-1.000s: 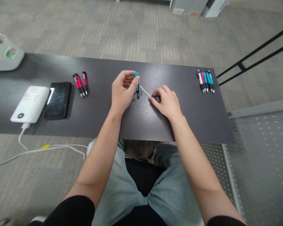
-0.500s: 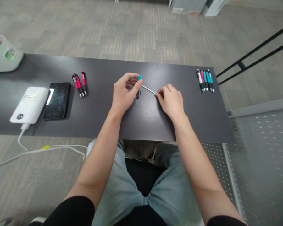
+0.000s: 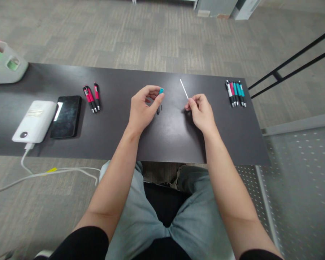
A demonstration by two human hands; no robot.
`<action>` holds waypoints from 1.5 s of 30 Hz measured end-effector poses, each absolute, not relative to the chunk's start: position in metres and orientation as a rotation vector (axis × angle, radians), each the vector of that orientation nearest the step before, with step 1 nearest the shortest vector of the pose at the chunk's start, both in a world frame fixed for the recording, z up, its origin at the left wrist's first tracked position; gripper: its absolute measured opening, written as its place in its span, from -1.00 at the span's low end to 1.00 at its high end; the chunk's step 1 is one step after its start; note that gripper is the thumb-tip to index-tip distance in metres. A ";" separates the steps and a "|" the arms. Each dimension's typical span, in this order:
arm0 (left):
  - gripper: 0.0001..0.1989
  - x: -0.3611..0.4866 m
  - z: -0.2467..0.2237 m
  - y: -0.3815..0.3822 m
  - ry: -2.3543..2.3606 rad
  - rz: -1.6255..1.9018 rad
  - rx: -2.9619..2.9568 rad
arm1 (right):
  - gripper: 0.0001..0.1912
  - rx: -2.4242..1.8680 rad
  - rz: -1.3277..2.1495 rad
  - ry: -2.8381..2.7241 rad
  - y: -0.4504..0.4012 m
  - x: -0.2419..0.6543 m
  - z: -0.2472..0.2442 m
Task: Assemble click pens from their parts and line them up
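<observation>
My left hand (image 3: 146,106) pinches a teal pen barrel (image 3: 161,91) between thumb and fingers, above the dark table. Just under those fingertips lie a black pen part (image 3: 158,110) and a tiny dark piece (image 3: 161,107). To the right, my right hand (image 3: 202,111) is closed on the lower end of a thin, light-coloured rod (image 3: 183,89), like a pen refill. The rod points up and to the left, apart from the teal barrel. Its gripped end is hidden by my fingers.
On the dark table (image 3: 119,141), red-and-black pens (image 3: 90,98) lie left, beside a black phone (image 3: 66,117) and a white power bank (image 3: 34,121) with a cable. Several coloured pens (image 3: 235,93) lie right. A white container (image 3: 7,65) stands far left.
My right hand has moved slightly right, and the rod has swung from pointing at the left hand to pointing away up the table. My left hand keeps the teal barrel nearly in place.
</observation>
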State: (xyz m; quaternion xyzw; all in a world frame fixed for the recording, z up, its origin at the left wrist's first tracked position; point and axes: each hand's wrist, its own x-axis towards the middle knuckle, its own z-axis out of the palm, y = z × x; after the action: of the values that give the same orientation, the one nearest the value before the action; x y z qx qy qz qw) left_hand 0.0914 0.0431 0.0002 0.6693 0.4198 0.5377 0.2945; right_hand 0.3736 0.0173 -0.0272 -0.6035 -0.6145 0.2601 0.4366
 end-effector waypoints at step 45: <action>-0.84 0.095 0.011 0.031 1.030 1.155 2.075 | -0.22 -1.155 0.671 -1.299 0.015 0.354 -0.004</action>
State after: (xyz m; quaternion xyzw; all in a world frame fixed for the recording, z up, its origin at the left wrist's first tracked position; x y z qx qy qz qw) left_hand 0.0952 0.0313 0.0113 0.7712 0.3828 0.4292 0.2730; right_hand 0.3542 0.0146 -0.0040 -0.4975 -0.5596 0.2891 0.5965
